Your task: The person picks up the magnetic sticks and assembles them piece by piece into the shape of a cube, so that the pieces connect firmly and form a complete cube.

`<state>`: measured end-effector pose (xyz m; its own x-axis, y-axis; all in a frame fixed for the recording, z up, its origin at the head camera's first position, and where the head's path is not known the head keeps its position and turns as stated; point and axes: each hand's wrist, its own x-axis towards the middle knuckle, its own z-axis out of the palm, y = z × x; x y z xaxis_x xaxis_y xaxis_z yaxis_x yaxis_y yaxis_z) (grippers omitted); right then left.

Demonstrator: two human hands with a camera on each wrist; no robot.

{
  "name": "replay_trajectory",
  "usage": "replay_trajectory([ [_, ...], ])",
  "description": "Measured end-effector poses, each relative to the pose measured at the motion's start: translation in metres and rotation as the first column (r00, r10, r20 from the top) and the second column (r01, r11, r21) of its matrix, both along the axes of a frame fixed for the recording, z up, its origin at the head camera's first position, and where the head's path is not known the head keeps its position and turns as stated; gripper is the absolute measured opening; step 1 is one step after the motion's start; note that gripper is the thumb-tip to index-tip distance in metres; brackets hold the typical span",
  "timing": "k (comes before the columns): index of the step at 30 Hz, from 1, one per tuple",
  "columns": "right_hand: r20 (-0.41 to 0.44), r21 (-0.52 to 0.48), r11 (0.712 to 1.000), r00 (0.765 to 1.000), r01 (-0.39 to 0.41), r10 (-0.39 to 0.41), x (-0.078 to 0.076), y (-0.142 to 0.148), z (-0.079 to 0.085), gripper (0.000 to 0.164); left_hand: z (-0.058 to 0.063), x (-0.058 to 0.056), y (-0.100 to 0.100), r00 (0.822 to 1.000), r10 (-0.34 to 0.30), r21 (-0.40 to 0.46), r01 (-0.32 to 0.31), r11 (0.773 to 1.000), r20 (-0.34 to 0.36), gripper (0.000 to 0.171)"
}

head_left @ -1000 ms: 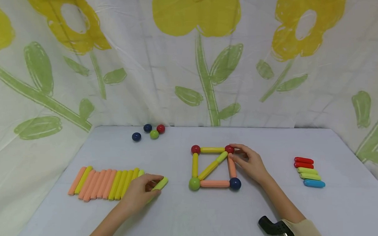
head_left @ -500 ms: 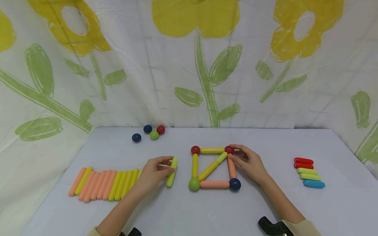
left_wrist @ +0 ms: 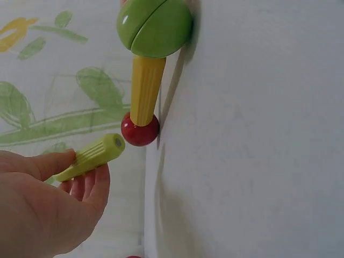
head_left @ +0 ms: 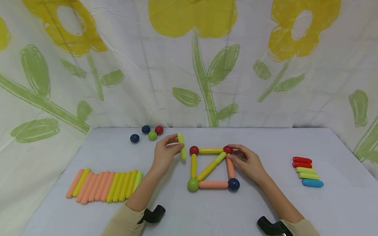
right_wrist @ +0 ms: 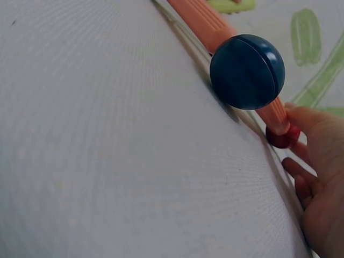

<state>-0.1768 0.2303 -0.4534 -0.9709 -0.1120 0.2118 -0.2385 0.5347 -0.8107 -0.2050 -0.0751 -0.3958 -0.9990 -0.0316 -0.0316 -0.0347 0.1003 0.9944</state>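
Note:
My left hand (head_left: pixel 165 153) pinches a yellow-green magnetic rod (head_left: pixel 182 147) between thumb and fingers, left of the square's top-left red ball (head_left: pixel 194 150). The left wrist view shows a metal disc in the end of this rod (left_wrist: pixel 107 151), near the red ball (left_wrist: pixel 140 129). The flat square has rods for sides, a green ball (head_left: pixel 192 184) and a navy ball (head_left: pixel 233 184) at its lower corners, and a diagonal of yellow (head_left: pixel 206 171) and yellow-green. At its top-right corner, my right hand (head_left: pixel 250 162) holds a red ball (head_left: pixel 228 150) between thumb and fingers.
A row of salmon, yellow and yellow-green rods (head_left: pixel 99 186) lies at left. Several loose balls (head_left: pixel 152 135) sit near the back edge. Short red, yellow-green and blue rods (head_left: pixel 312 183) are stacked in a column at right. A flowered cloth (head_left: pixel 137 81) hangs behind the table (head_left: pixel 192 218).
My left hand has lifted the yellow-green rod away from the row, moving right and toward the back, and turned it roughly upright in view. My right hand stays at the red ball.

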Motion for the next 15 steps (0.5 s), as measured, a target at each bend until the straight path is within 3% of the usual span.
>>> replay_trajectory([
  [8, 0.013, -0.013, 1.000, 1.000, -0.004, 0.004, 0.001, 0.000, 0.002, 0.043, -0.004, -0.012, 0.022, 0.989, 0.083, 0.062, -0.076, 0.995, -0.119, 0.044],
  [15, 0.010, -0.011, 1.000, 1.000, -0.009, 0.009, 0.000, -0.001, 0.002, 0.044, -0.007, -0.015, 0.035, 0.967, 0.058, 0.026, -0.054, 0.998, -0.248, 0.039],
])
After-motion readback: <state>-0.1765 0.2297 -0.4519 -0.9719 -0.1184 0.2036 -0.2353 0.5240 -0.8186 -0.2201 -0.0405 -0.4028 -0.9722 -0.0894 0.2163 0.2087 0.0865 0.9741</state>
